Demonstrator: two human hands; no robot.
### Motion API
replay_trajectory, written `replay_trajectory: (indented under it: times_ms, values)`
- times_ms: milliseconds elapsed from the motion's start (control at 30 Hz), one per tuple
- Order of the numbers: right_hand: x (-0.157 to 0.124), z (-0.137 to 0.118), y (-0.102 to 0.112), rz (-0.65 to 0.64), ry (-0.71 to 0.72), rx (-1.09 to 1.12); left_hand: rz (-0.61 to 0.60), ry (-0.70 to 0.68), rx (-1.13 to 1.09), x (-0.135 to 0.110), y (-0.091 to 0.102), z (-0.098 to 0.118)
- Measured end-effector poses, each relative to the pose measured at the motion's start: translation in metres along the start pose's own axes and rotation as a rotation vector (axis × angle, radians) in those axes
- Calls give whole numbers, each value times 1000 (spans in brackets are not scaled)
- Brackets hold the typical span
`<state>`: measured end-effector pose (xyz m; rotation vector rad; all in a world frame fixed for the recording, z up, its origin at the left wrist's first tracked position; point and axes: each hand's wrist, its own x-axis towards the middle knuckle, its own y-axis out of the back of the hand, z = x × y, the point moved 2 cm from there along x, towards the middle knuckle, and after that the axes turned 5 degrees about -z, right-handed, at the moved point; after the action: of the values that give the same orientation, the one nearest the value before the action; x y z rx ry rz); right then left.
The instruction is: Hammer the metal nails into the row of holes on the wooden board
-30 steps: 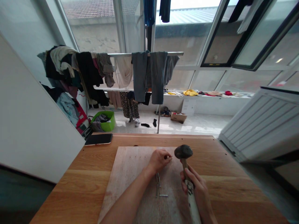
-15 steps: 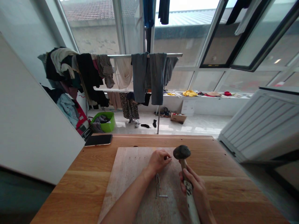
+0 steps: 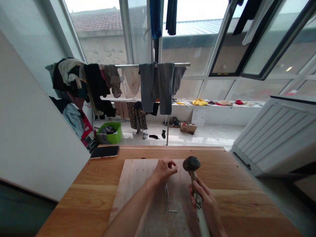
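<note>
My R hand has its grip wrapped round the mallet, head far, R of ctr. My L hand is curled over the far part of the board; can't tell if its grip holds anything. Thin metal pcs. lie nearer on same board, atop bench.

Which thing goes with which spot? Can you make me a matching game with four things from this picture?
Things:
1. hammer
2. phone
3. thin metal pieces
4. green tub

Spots:
A. lying on the pale board
B. beyond the far edge of the table, holding cloth
C. held in the right hand
D. at the table's far left corner

Right pairs: 1-C, 2-D, 3-A, 4-B
</note>
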<state>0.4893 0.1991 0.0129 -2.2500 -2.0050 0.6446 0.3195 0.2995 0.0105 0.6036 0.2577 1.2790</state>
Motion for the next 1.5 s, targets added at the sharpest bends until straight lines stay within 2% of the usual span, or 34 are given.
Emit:
replay_trajectory:
  times_ms: [133,233,333,433,567,667,733,933,1067,1167,1300,1500]
  values:
    - [-1,0,-2,-19,11,9,-218,-4,186,-15,33,7]
    - [-1,-1,-3,-25,24,-3,-305,92,404,-32,45,14]
    - [-1,1,-2,-36,29,-8,-322,164,534,-44,39,23]
    - [1,2,-1,-42,32,-6,-307,152,612,-49,24,35]
    - [1,1,-1,-41,42,-16,-327,180,661,-51,10,44]
    - [0,0,-3,-32,42,-9,-353,194,653,-51,7,43]
    - [0,-1,-3,-24,41,-16,-303,193,593,-49,9,39]
    - [-2,-5,-7,-24,27,-2,24,217,252,-33,23,17]
    - [-4,-9,-10,-16,32,-15,123,138,102,-27,27,6]
    - [-4,-9,-10,-18,34,-23,160,82,-11,-27,23,0]
    - [-1,-4,-6,-27,29,-13,114,111,-142,-25,12,-8]
    - [-1,-1,-4,-46,47,-38,128,138,-183,-17,2,-12]
